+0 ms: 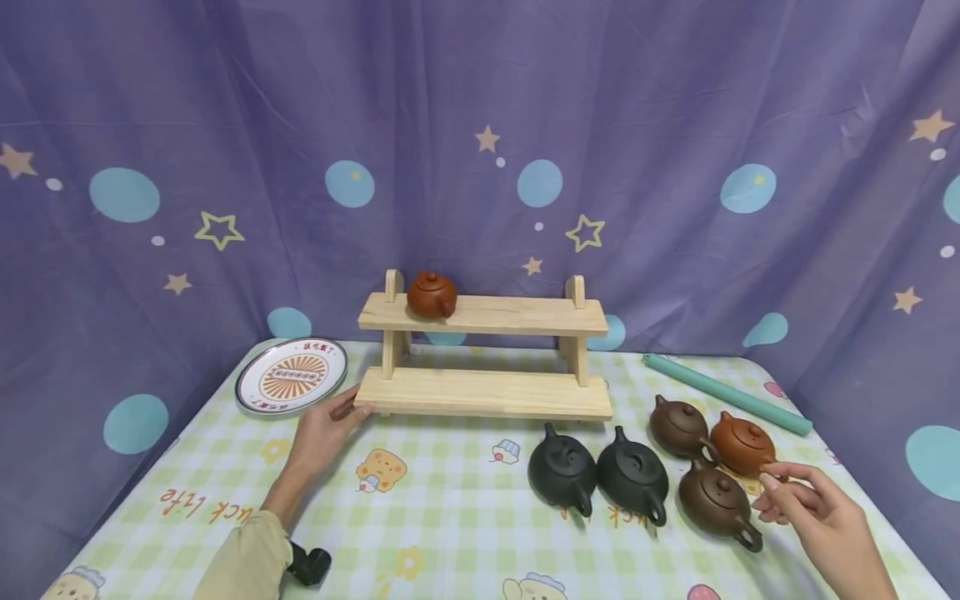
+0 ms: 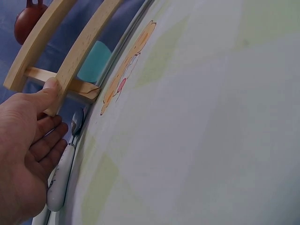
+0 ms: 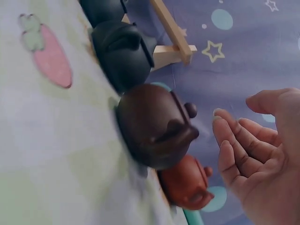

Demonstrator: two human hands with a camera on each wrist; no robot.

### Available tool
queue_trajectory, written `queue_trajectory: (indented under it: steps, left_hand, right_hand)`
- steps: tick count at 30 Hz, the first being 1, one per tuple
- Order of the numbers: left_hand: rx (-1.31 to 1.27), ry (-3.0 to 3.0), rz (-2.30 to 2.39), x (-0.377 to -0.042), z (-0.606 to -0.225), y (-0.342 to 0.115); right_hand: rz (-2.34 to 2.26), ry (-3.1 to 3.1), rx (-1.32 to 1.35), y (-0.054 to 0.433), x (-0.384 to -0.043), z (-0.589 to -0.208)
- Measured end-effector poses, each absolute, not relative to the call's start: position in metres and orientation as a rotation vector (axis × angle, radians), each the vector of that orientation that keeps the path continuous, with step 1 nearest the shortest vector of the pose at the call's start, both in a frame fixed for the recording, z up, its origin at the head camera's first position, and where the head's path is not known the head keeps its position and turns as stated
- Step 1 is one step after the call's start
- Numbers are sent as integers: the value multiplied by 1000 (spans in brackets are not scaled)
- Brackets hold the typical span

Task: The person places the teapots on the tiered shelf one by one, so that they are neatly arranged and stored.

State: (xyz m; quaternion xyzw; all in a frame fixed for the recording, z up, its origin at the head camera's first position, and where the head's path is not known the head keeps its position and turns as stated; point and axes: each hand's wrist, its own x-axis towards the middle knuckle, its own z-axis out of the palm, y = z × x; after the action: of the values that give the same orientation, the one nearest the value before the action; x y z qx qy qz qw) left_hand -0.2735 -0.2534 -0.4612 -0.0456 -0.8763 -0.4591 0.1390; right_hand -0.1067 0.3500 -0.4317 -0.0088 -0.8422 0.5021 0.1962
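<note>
My left hand holds the left end of the lower board of a two-tier wooden shelf, thumb on top and fingers underneath. On the upper board sits a reddish-brown teapot. At the right, my right hand hovers with loosely bent fingers, holding nothing, close to the handle of an orange-brown teapot. In the right wrist view that hand is apart from the teapots. Beside it stand two dark brown teapots. Further left are two black teapots.
A round patterned plate lies left of the shelf. In the left wrist view, a spoon with a white handle is below the left hand. A green rolled tube lies at the back right, before a purple curtain.
</note>
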Motion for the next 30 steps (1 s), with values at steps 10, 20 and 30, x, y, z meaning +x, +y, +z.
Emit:
queue_trajectory:
  steps: [10,20,30]
  left_hand:
    - [-126,-2537,-1347,-274,-461,-253]
    - [-118,-2540,-1372,-273,-457,-253]
    - [-118,-2535,-1391,-272,-458,-254]
  right_hand:
    - [1464,-2465,-316,364,-89,-452]
    - [1579,-2500,-425,367,-80,-471]
    - [1649,-2490,-457,352,-79,-477]
